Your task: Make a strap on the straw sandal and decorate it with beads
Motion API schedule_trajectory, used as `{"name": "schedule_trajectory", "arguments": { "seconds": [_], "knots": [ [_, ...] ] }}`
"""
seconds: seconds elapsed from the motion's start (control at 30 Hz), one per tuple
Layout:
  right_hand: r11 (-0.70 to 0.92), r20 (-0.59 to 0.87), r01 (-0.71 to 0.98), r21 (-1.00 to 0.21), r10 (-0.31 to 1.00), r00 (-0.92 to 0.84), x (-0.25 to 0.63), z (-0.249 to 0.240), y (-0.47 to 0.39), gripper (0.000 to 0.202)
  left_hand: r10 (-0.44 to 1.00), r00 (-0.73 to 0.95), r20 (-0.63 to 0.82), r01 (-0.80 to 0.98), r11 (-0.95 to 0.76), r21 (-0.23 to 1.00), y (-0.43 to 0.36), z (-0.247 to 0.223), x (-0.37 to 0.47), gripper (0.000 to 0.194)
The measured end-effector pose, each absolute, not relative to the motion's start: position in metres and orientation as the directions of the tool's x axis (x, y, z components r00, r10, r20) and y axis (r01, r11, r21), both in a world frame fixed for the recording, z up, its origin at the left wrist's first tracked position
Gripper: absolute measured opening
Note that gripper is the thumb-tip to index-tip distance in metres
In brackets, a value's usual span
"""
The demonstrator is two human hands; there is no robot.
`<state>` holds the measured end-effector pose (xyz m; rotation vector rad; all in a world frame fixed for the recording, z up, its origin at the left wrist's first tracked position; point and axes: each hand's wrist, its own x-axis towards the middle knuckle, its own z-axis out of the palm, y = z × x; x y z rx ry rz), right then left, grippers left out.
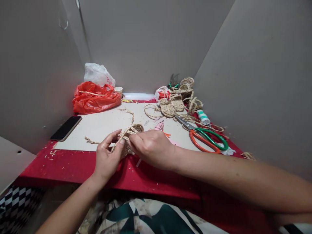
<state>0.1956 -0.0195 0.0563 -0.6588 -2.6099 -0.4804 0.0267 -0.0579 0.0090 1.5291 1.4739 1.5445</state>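
Note:
Near the front edge of the board, my left hand [108,156] grips a small woven straw sandal [136,128], its thumb and fingers on the near left side. My right hand [152,148] is closed, its thumb and fingertips pressed together against the sandal's right side. Whatever those fingertips pinch is hidden. Braided straw cords trail from the piece, one to the left [91,141] and one toward the back [132,117]. Just behind my right hand lies a pink object [159,126] with a small orange part, mostly covered.
Scissors [207,138] with green and orange handles lie at right. Behind them are woven straw sandals [167,108], cords and a thread spool [203,117]. A phone [66,128], red plastic bag [95,99] and paper cup [118,90] stand left. Grey partitions enclose the red-covered table [80,167].

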Motion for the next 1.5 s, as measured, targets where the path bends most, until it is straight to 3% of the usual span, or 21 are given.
{"name": "schedule_trajectory", "arguments": {
  "seconds": [0.27, 0.53, 0.67, 0.73, 0.83, 0.93, 1.03, 1.1, 1.17, 1.23, 1.3, 1.5],
  "knots": [
    [0.825, 0.57, 0.529, 0.2, 0.342, -0.747, 0.192, 0.046, -0.012, 0.024, 0.917, -0.223, 0.332, 0.261, -0.272, 0.926, -0.056, 0.003, 0.027, 0.029],
    [0.808, 0.381, 0.541, 0.235, 0.436, -0.815, 0.19, 0.05, -0.01, 0.017, 0.892, -0.235, 0.387, 0.352, -0.294, 0.889, -0.054, -0.003, 0.025, 0.032],
    [0.815, 0.402, 0.541, 0.208, 0.433, -0.807, 0.188, 0.047, -0.006, 0.019, 0.901, -0.223, 0.371, 0.361, -0.277, 0.89, -0.055, -0.005, 0.025, 0.027],
    [0.824, 0.426, 0.534, 0.19, 0.421, -0.801, 0.187, 0.045, -0.004, 0.02, 0.916, -0.229, 0.328, 0.294, -0.256, 0.921, -0.055, -0.005, 0.025, 0.021],
    [0.854, 0.492, 0.5, 0.143, 0.377, -0.785, 0.19, 0.048, -0.003, 0.02, 0.94, -0.281, 0.191, 0.052, -0.184, 0.982, -0.051, -0.004, 0.025, 0.019],
    [0.907, 0.654, 0.421, 0.002, 0.318, -0.686, 0.2, 0.061, -0.003, 0.021, 0.947, -0.308, 0.097, -0.138, -0.145, 0.98, -0.047, -0.001, 0.02, 0.026],
    [0.849, 0.782, 0.429, -0.31, 0.484, -0.393, 0.212, 0.072, -0.001, 0.02, 0.941, -0.333, 0.066, -0.259, -0.159, 0.953, -0.042, 0.006, 0.014, 0.032],
    [0.734, 0.708, 0.425, -0.53, 0.659, -0.255, 0.217, 0.071, 0.0, 0.024, 0.934, -0.352, 0.061, -0.332, -0.185, 0.925, -0.04, 0.012, 0.012, 0.033],
    [0.629, 0.547, 0.401, -0.666, 0.777, -0.312, 0.216, 0.064, 0.0, 0.033, 0.928, -0.367, 0.069, -0.384, -0.219, 0.897, -0.039, 0.019, 0.012, 0.034],
    [0.553, 0.368, 0.379, -0.742, 0.808, -0.459, 0.21, 0.056, -0.003, 0.038, 0.924, -0.374, 0.077, -0.431, -0.246, 0.868, -0.039, 0.027, 0.016, 0.034],
    [0.533, 0.29, 0.348, -0.771, 0.781, -0.553, 0.201, 0.053, -0.009, 0.032, 0.925, -0.374, 0.074, -0.483, -0.262, 0.835, -0.04, 0.033, 0.023, 0.032],
    [0.517, 0.309, 0.281, -0.808, 0.779, -0.546, 0.183, 0.061, -0.021, 0.027, 0.906, -0.414, 0.092, -0.526, -0.321, 0.788, -0.045, 0.04, 0.037, 0.025]
  ]
}}
